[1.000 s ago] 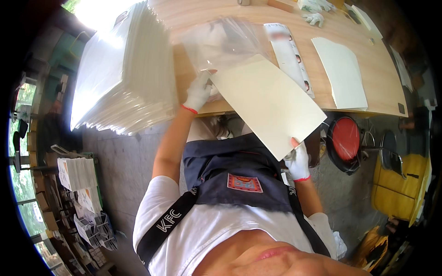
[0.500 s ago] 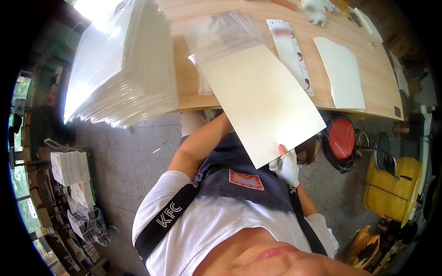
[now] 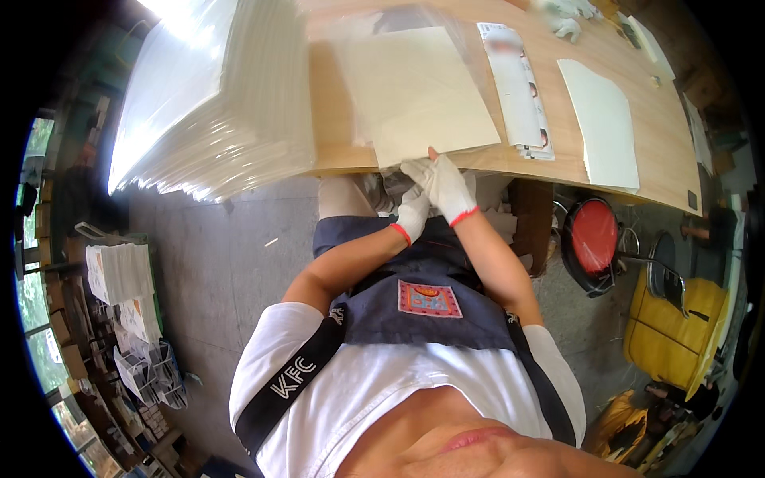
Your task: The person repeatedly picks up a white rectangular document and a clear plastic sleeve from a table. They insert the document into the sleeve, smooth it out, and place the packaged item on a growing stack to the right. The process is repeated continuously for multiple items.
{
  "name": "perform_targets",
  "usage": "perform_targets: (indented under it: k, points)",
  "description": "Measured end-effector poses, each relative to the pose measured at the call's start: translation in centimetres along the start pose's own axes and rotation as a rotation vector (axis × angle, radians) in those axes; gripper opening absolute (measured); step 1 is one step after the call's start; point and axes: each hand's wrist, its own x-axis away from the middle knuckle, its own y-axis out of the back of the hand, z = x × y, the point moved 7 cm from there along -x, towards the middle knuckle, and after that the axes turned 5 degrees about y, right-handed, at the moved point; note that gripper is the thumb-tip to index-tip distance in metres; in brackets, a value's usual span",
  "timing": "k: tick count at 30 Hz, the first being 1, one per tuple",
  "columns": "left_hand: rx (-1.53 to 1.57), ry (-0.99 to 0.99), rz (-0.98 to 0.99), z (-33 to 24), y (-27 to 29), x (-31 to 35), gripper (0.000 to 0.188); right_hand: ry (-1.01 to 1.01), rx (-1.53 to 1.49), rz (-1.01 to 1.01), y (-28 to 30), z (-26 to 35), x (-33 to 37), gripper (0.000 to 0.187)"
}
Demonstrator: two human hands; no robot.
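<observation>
A cream-coloured sheet of board (image 3: 426,95) lies flat on the table among thin clear plastic bags (image 3: 362,48), its near edge at the table's front edge. Clear film shows along that edge; I cannot tell how far the sheet sits inside a bag. My right hand (image 3: 448,187), in a white glove with the thumb tip bare, pinches the near edge, thumb on top. My left hand (image 3: 413,213), gloved too, is just below and left of it, fingers bent at the hanging film and partly covered by the right hand.
A tall stack of plastic-wrapped sheets (image 3: 215,103) stands on the table (image 3: 335,151) at left. To the right lie a printed strip (image 3: 514,95) and a pile of white sheets (image 3: 603,123). White gloves (image 3: 566,20) lie at the back. A red round stool (image 3: 592,235) stands below.
The cream sheet has moved from above my lap forward onto the table and turned straighter. My right hand went up and left with it. My left hand, hidden before, now shows beside the right.
</observation>
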Motion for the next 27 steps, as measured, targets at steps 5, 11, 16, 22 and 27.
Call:
perform_targets:
  k: [5, 11, 16, 22, 27]
  points:
    - [0.022, 0.178, 0.217, -3.3, -1.2, 3.7, 0.026, -0.144, 0.657, 0.089, 0.3, 1.8, 2.1, 0.024]
    - [-0.068, -0.020, 0.006, -6.2, 7.0, 4.8, 0.026, 0.144, 1.460, 0.322, -4.9, 1.1, 6.5, 0.017]
    - [-0.178, -0.077, 0.088, -9.1, 9.1, 4.3, 0.018, 0.649, 2.104, 0.616, -8.0, -2.6, 5.6, 0.018]
    - [-0.257, -0.055, 0.013, -10.3, 8.8, 4.8, 0.020, 0.704, 2.281, 0.811, -8.6, -3.4, 5.4, 0.021]
    - [-0.396, -0.084, 0.033, -10.7, 9.4, 7.4, 0.021, 0.128, 0.923, 0.090, 0.8, 10.5, 9.3, 0.013]
